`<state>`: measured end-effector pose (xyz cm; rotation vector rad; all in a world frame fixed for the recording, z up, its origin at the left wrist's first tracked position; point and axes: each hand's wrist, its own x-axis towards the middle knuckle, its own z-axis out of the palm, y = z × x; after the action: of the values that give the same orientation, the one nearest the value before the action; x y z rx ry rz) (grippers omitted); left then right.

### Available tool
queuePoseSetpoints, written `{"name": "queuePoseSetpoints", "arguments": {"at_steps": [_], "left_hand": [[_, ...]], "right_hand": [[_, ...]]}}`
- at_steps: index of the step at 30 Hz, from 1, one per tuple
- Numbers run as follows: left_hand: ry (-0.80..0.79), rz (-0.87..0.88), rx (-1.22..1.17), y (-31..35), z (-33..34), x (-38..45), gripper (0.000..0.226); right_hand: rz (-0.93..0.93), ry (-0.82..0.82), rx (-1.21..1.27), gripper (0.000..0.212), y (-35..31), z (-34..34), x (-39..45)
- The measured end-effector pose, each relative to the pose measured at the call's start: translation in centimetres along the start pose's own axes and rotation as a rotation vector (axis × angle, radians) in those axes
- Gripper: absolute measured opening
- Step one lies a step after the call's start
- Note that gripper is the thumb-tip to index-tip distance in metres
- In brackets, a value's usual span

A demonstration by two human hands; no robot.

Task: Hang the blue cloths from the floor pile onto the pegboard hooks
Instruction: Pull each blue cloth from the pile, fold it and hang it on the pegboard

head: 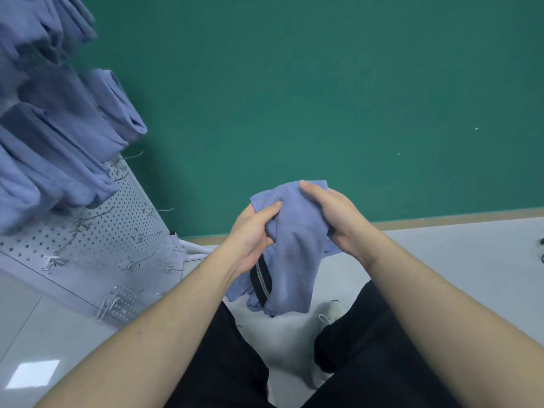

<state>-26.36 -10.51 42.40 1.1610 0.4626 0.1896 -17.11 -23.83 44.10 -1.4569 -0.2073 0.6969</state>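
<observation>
A blue cloth [297,248] hangs in front of me, held up by both hands above the floor. My left hand [253,234] grips its left edge, thumb across the fabric. My right hand [332,213] grips the top right part, fingers curled over it. A black strip with grey stripes [260,278] shows behind the cloth's lower left. The white pegboard [112,237] stands at the left, with several blue cloths [59,136] hanging on its upper hooks. Bare metal hooks [153,212] stick out of its lower part. No floor pile is in view.
A green wall [323,83] fills the background, with a wooden skirting [441,220] along the pale tiled floor [456,260]. My black trouser legs and a white shoe [331,312] are below the cloth. The pegboard's white foot [191,247] reaches toward the middle.
</observation>
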Motion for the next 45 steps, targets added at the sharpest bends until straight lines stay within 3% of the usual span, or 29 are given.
{"name": "queuePoseSetpoints", "arguments": {"at_steps": [3, 6, 13, 16, 20, 22, 24, 27, 32, 37, 40, 45], "left_hand": [[0.057, 0.022, -0.022, 0.3, 0.1, 0.4, 0.028], [0.103, 0.056, 0.015, 0.8, 0.0, 0.6, 0.022], [0.166, 0.072, 0.145, 1.0, -1.3, 0.9, 0.016], [0.151, 0.021, 0.092, 1.4, -1.8, 0.8, 0.022], [-0.059, -0.083, -0.088, 1.0, -1.7, -0.3, 0.043], [-0.118, -0.1, -0.054, -0.4, -1.6, -0.6, 0.05], [-0.144, -0.098, 0.012, -1.9, -1.5, -0.8, 0.042], [-0.099, -0.056, 0.015, -2.7, -1.1, -1.0, 0.033], [-0.025, -0.012, -0.076, -1.4, 0.0, -0.6, 0.029], [0.011, -0.037, -0.135, -0.2, 0.3, -0.4, 0.022], [0.064, -0.029, 0.032, 0.8, 0.0, -0.8, 0.02], [0.155, 0.042, 0.384, 1.8, -1.2, -0.8, 0.016]], "right_hand": [[0.044, -0.098, -0.027, 0.043, 1.5, -0.4, -0.4], [0.038, -0.158, -0.101, 0.022, 2.8, -0.7, -1.0], [-0.127, -0.009, -0.077, 0.008, 2.4, -0.9, -1.2], [-0.136, 0.001, -0.038, 0.013, 1.6, -0.6, -1.4], [-0.11, 0.016, 0.069, 0.014, 0.7, -0.2, -1.2], [-0.095, 0.04, 0.123, 0.012, 0.2, -0.3, -0.9], [-0.075, 0.071, 0.193, 0.009, -0.2, -0.4, -0.7], [-0.045, 0.106, 0.185, 0.011, -0.5, -0.8, -0.7], [0.08, 0.009, 0.094, 0.04, -0.1, -1.5, -1.6], [0.127, -0.096, -0.138, 0.031, 1.5, -2.0, -2.1], [0.059, -0.036, -0.159, 0.017, 1.5, -2.3, -2.1], [-0.035, 0.017, -0.223, 0.023, 0.9, -2.2, -2.1]]}}
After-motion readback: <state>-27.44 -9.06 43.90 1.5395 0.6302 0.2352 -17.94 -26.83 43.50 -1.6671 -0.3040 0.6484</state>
